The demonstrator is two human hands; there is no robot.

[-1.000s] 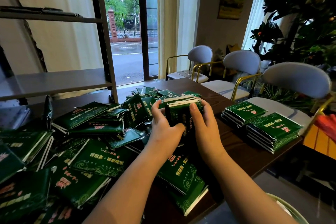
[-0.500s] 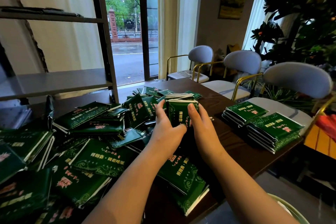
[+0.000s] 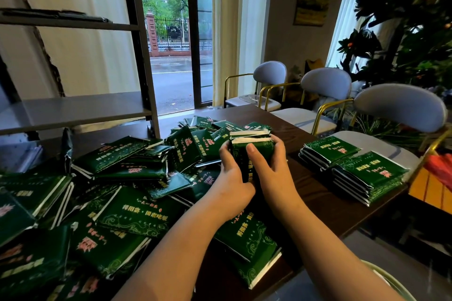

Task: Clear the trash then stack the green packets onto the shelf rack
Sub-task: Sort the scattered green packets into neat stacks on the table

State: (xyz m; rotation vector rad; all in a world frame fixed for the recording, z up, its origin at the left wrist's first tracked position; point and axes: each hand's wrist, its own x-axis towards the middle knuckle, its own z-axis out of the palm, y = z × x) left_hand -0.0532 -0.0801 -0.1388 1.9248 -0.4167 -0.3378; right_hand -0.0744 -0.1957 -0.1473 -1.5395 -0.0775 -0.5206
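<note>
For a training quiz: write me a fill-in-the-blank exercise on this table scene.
1. The left hand and right hand grip one bundle of ____ packets.
2. The neat stacks at the table's right edge number ____.
3. The shelf rack stands to the person's ____.
4. ____ chairs line the table's right side.
Missing words: green, two, left, three.
</note>
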